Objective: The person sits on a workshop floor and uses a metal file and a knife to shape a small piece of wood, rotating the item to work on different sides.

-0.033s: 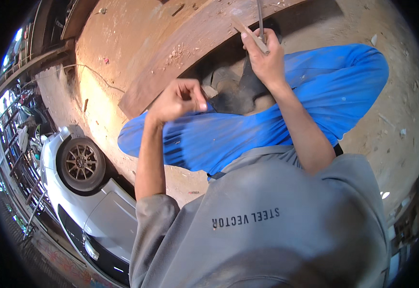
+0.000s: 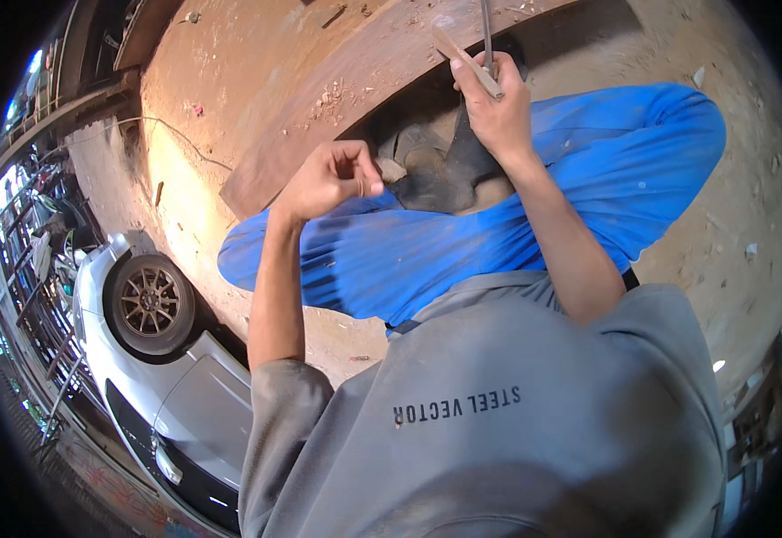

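Note:
My right hand point(image 2: 501, 117) is closed around a small flat strip of pale wood point(image 2: 464, 59), pinned under the thumb. A thin dark metal rod point(image 2: 487, 31) rises from the same grip; its lower end is hidden by the fingers, so I cannot tell what tool it is. My left hand point(image 2: 330, 182) hangs above my left knee, thumb and fingertips pinched together. Whatever is between them is too small to make out. Just ahead of both hands lies a long wooden plank point(image 2: 310, 121), scattered with wood shavings point(image 2: 330, 103).
My crossed legs in blue trousers point(image 2: 624, 152) surround the work spot, with dark shoes point(image 2: 427, 179) between them and the plank. A silver car point(image 2: 194, 403) with a bronze-spoked wheel point(image 2: 150, 303) stands close on the left. A thin cable point(image 2: 185, 136) runs over the dusty ground.
My left hand has shifted slightly upward, its fingers still pinched. The right hand stays in place with the wood strip and the rod.

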A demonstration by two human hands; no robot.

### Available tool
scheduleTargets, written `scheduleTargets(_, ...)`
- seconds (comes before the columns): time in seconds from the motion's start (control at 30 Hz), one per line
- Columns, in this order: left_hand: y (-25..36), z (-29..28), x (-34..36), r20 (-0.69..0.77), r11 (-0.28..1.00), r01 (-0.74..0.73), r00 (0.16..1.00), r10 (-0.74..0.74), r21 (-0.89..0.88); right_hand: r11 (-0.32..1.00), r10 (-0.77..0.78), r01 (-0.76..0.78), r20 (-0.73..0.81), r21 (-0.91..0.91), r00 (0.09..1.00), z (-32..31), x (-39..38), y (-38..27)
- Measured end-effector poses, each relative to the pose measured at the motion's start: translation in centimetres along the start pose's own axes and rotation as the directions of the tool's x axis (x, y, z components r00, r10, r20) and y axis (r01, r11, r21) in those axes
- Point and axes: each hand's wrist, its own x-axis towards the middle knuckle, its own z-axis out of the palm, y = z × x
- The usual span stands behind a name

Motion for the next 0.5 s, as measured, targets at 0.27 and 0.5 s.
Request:
scheduleTargets(0.27,-8.2,6.3,6.5,-0.256,0.502,0.232,0.966,-0.022,0.833,0.999,0.053,-0.052,0.06,-0.011,0.997,0.2,-0.5,-0.1)
scheduleTargets(0.5,-11.7,5.1,8.0,-0.082,0.497,0.054,0.996,0.035,0.866,0.994,0.103,-0.104,0.052,0.018,0.993,0.1,-0.4,-0.3)
